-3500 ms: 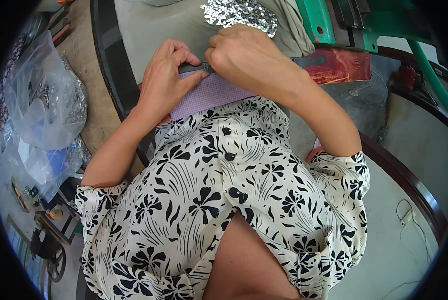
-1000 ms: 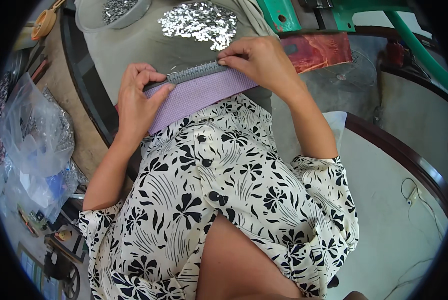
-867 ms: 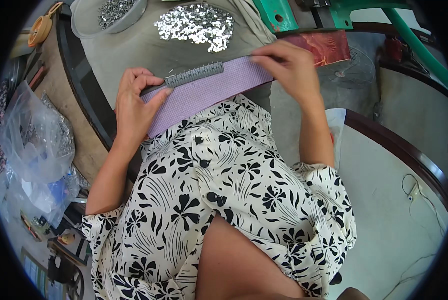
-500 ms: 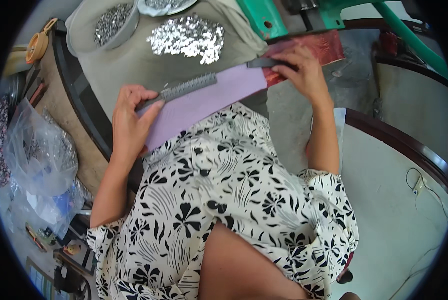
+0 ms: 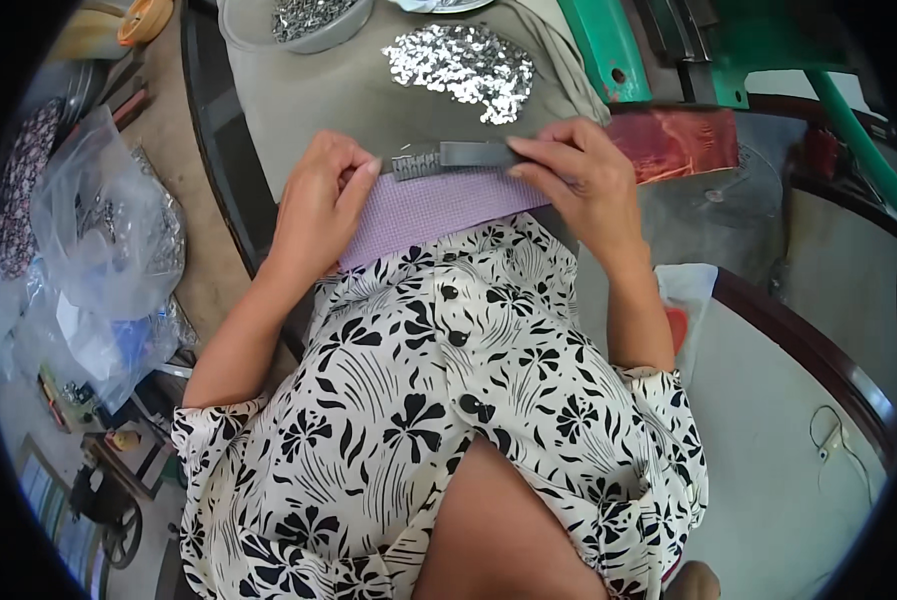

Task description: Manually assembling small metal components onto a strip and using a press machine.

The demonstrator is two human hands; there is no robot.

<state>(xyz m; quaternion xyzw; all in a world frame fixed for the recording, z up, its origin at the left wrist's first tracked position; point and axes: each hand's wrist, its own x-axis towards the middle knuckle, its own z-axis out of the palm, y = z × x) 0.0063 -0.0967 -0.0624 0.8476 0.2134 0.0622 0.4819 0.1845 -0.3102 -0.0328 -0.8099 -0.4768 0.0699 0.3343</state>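
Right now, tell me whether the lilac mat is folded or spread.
Spread: the lilac mat shows as one broad strip, its grid texture visible and no fold in sight. The left hand partly hides one end.

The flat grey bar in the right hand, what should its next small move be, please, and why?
Perhaps ease the flat grey bar left along the ribbed strip, since the right hand grips the bar and the strip's left part lies uncovered.

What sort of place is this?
Probably a small workshop: a heap of shiny little pieces and a tub of small grey parts sit on olive cloth, with a green, machine-like frame alongside.
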